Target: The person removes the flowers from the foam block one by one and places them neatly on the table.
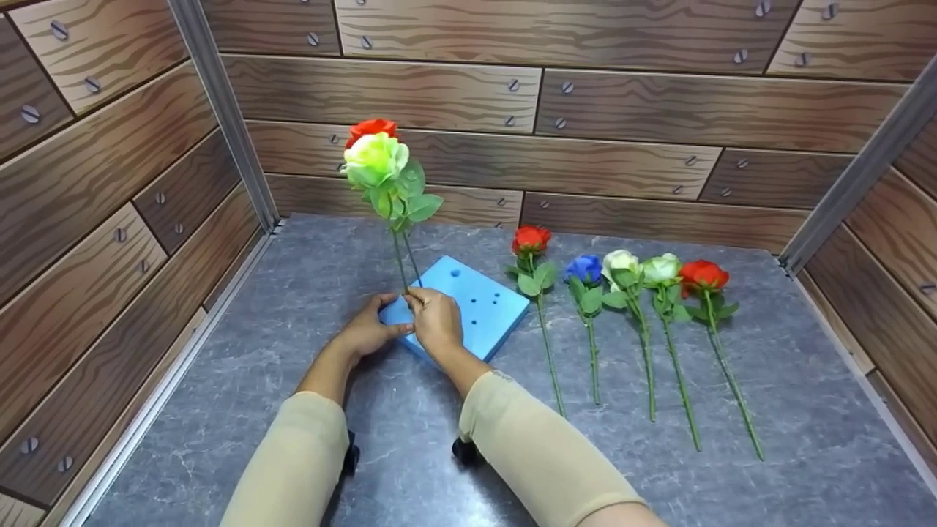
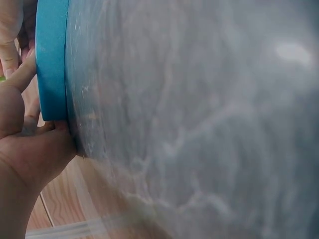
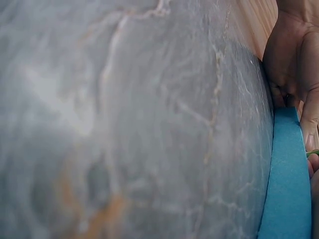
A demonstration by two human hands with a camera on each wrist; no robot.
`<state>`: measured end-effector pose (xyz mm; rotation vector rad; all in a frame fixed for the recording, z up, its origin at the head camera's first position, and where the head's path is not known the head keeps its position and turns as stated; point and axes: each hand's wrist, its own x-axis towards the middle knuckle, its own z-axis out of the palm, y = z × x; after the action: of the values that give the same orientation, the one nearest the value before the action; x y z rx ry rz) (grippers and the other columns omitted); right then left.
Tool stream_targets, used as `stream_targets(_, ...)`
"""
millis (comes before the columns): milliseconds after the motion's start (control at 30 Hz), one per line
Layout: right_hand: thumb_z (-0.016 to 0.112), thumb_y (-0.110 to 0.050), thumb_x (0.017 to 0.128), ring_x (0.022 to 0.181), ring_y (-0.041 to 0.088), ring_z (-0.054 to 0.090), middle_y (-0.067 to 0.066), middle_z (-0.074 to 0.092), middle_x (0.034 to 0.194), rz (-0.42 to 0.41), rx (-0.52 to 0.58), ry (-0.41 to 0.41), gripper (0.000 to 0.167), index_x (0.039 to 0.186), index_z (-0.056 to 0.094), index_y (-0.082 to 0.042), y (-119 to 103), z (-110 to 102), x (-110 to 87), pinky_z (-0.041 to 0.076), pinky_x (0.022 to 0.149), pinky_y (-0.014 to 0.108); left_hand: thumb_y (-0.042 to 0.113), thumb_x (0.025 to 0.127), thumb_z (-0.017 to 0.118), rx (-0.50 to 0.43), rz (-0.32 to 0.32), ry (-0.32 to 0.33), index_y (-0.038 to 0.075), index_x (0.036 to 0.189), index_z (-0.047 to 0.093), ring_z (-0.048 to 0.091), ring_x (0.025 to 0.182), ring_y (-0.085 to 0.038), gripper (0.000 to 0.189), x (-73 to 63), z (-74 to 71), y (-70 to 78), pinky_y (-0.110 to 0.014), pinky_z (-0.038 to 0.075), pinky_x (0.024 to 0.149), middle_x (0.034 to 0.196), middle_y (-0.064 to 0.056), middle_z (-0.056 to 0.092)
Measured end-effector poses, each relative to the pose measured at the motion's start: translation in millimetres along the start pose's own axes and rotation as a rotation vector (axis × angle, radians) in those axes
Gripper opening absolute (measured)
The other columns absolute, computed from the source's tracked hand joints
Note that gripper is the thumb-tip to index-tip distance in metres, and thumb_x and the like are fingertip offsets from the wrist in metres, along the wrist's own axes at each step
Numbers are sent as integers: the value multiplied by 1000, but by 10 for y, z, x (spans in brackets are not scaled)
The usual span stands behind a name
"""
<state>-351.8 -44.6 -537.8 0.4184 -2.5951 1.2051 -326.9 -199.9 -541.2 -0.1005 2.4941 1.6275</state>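
Nearest the camera, two beige sleeves [image 1: 545, 450] reach forward over a gray, marble-patterned table [image 1: 219, 424] to a pair of bare hands set close together. The left hand [image 1: 364, 328] grips the left corner of a blue foam block [image 1: 487, 329], its thumb along the near edge and its fingers round the far side. The right hand [image 1: 437, 322], thumb and fingers closed together, pinches a thin green stem [image 1: 400, 260] just above that same corner. Two artificial roses stand there nearly upright, tilted slightly left: a light green rose [image 1: 375, 161] in front of a tall red rose [image 1: 372, 130]. Which stem is pinched, and where the stem ends sit, cannot be told. Holes [image 1: 474, 301] show in the block's top, rightward of the fingers. Beyond the block, to the right, five roses lie in a row: red [image 1: 531, 240], blue [image 1: 584, 269], white [image 1: 621, 263], pale green [image 1: 662, 269] and red [image 1: 704, 275], blossoms away, long stems running toward the camera. The right hand is nearer them.
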Motion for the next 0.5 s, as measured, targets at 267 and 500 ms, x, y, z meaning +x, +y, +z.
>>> stream_targets(267, 70, -28, 106, 97, 17, 82, 1, 85, 114, -9, 5, 13, 26, 125, 83, -16, 1, -16, -14, 66, 81, 31, 27, 98, 82, 4, -11, -13, 9, 167, 35, 27, 166, -44, 86, 15, 5, 8, -57, 26, 136, 178, -22, 28)
stream_targets(500, 70, -29, 105, 95, 18, 81, 2, 85, 111, -8, 6, 8, 27, 125, 83, -15, -3, -6, -18, 66, 79, 31, 27, 98, 82, -13, -14, -13, 9, 167, 35, 30, 164, -44, 86, 5, -1, -6, -57, 27, 135, 178, -22, 29)
